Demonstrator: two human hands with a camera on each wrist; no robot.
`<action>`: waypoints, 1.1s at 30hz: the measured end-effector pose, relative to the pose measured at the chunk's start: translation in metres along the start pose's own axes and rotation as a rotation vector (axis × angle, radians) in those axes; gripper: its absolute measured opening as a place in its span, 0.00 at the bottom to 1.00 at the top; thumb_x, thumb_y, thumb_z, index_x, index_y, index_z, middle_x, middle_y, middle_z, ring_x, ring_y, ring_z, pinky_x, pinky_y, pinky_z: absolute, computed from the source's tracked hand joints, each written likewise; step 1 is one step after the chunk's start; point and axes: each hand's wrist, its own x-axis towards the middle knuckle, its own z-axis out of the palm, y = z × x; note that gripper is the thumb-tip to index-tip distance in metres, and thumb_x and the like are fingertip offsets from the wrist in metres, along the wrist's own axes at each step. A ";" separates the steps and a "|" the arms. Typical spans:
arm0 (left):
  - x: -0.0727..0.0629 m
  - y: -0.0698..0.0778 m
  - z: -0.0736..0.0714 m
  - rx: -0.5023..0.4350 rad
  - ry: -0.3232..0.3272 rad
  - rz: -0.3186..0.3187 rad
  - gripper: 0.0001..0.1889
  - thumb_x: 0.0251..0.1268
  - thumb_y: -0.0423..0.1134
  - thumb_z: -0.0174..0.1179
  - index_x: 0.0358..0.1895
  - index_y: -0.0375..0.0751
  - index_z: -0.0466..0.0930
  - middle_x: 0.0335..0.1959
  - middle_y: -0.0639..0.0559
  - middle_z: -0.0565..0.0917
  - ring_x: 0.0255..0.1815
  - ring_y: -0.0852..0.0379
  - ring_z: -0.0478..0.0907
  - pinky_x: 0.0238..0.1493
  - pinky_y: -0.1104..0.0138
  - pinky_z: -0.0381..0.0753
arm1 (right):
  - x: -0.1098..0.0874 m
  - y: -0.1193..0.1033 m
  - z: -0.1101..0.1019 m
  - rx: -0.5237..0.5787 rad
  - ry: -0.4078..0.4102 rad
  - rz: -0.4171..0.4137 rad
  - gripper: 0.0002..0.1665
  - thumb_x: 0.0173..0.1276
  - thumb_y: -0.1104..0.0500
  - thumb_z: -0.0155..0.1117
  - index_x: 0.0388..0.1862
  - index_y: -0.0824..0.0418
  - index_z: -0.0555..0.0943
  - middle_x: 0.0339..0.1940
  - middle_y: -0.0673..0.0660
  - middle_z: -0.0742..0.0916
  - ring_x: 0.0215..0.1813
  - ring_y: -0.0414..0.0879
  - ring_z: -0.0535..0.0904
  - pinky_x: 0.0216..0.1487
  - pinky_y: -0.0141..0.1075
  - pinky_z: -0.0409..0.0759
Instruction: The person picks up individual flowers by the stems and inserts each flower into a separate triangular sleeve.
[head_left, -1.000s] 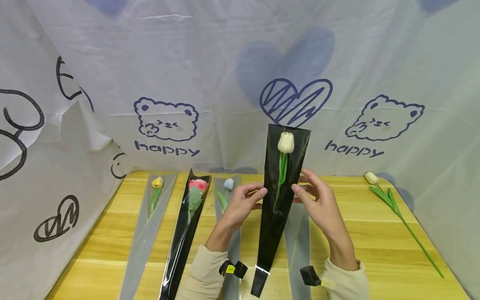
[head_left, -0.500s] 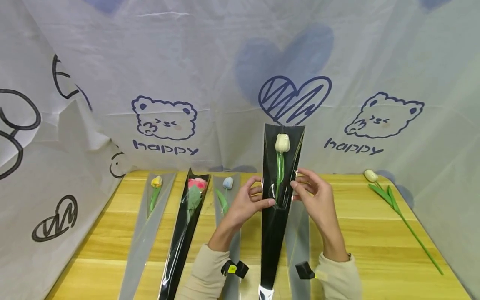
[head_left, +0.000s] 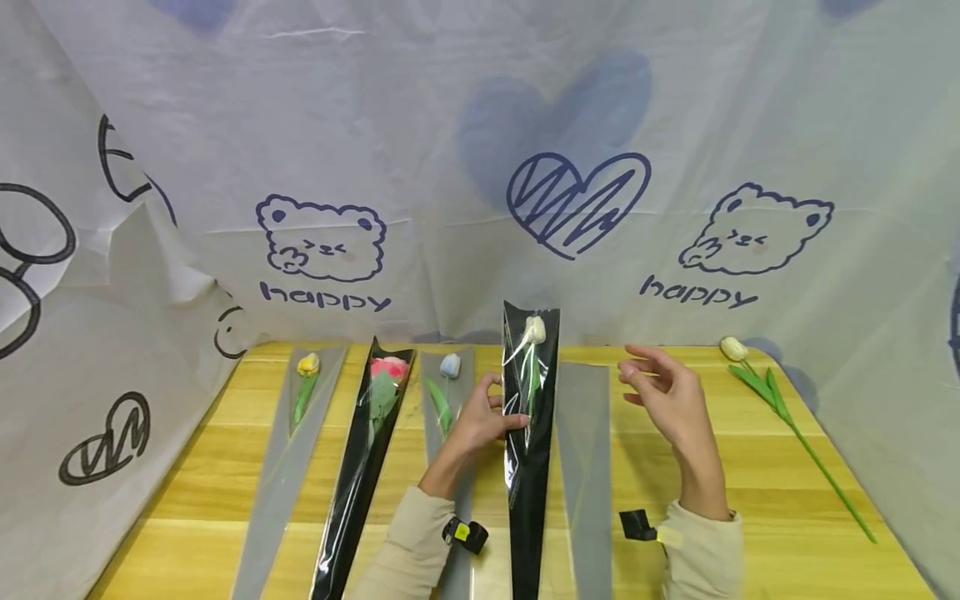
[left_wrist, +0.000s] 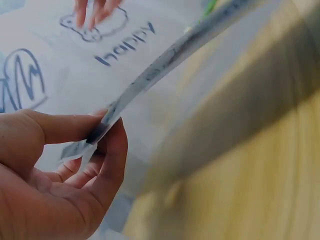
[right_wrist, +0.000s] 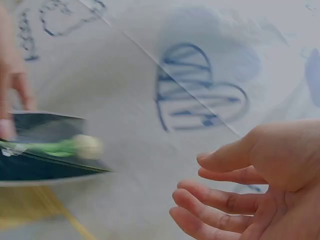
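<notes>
My left hand pinches a black flower sleeve by its side, thumb across the front and fingers behind. Inside the sleeve a white tulip shows through the clear front. The left wrist view has the sleeve edge-on between thumb and fingers, above the wood. My right hand is apart from the sleeve, to its right, with loosely bent fingers and nothing in them. In the right wrist view the tulip and sleeve are blurred at the left, away from the right fingers.
On the wooden table lie grey sleeves with a yellow tulip and a blue tulip, and a black sleeve with a pink flower. A grey sleeve without a flower and a loose white tulip lie rightward.
My right hand has let go of the black sleeve and moved off to the right. My left hand has brought the sleeve lower and slightly left.
</notes>
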 end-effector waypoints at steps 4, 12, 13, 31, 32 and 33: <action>0.003 -0.013 -0.004 0.184 0.070 -0.007 0.28 0.55 0.23 0.73 0.55 0.36 0.66 0.33 0.41 0.84 0.24 0.57 0.76 0.28 0.66 0.76 | -0.003 0.011 -0.028 -0.012 0.091 0.052 0.25 0.79 0.59 0.62 0.70 0.67 0.75 0.54 0.62 0.86 0.43 0.32 0.84 0.44 0.31 0.84; 0.003 -0.016 -0.010 0.461 0.010 -0.037 0.31 0.66 0.36 0.71 0.67 0.29 0.68 0.30 0.47 0.78 0.22 0.57 0.73 0.26 0.66 0.71 | -0.017 0.030 -0.078 0.140 0.242 0.162 0.21 0.74 0.58 0.67 0.64 0.59 0.80 0.43 0.42 0.85 0.41 0.32 0.84 0.38 0.28 0.84; 0.002 -0.013 -0.011 0.482 0.009 -0.047 0.33 0.68 0.37 0.70 0.71 0.28 0.65 0.29 0.44 0.79 0.21 0.56 0.73 0.25 0.65 0.70 | -0.019 0.031 -0.083 0.167 0.265 0.172 0.20 0.74 0.59 0.68 0.63 0.58 0.81 0.42 0.42 0.86 0.40 0.32 0.85 0.38 0.28 0.84; 0.030 -0.007 0.111 1.146 0.110 -0.169 0.41 0.69 0.63 0.62 0.68 0.28 0.72 0.59 0.37 0.75 0.59 0.41 0.75 0.50 0.53 0.81 | -0.037 0.108 -0.141 -0.241 0.787 0.459 0.28 0.71 0.60 0.51 0.68 0.62 0.80 0.59 0.55 0.83 0.69 0.55 0.72 0.71 0.41 0.65; 0.033 -0.009 0.114 1.185 0.116 -0.185 0.44 0.67 0.65 0.63 0.70 0.27 0.69 0.63 0.36 0.73 0.62 0.40 0.73 0.53 0.52 0.81 | -0.036 0.114 -0.143 -0.263 0.798 0.481 0.30 0.70 0.61 0.49 0.70 0.64 0.78 0.64 0.60 0.82 0.72 0.60 0.70 0.74 0.45 0.63; 0.035 -0.010 0.117 1.211 0.121 -0.196 0.47 0.65 0.65 0.64 0.72 0.28 0.67 0.64 0.36 0.72 0.64 0.40 0.72 0.55 0.51 0.80 | -0.036 0.119 -0.144 -0.288 0.802 0.498 0.31 0.69 0.62 0.47 0.70 0.65 0.76 0.68 0.64 0.79 0.74 0.63 0.68 0.75 0.48 0.60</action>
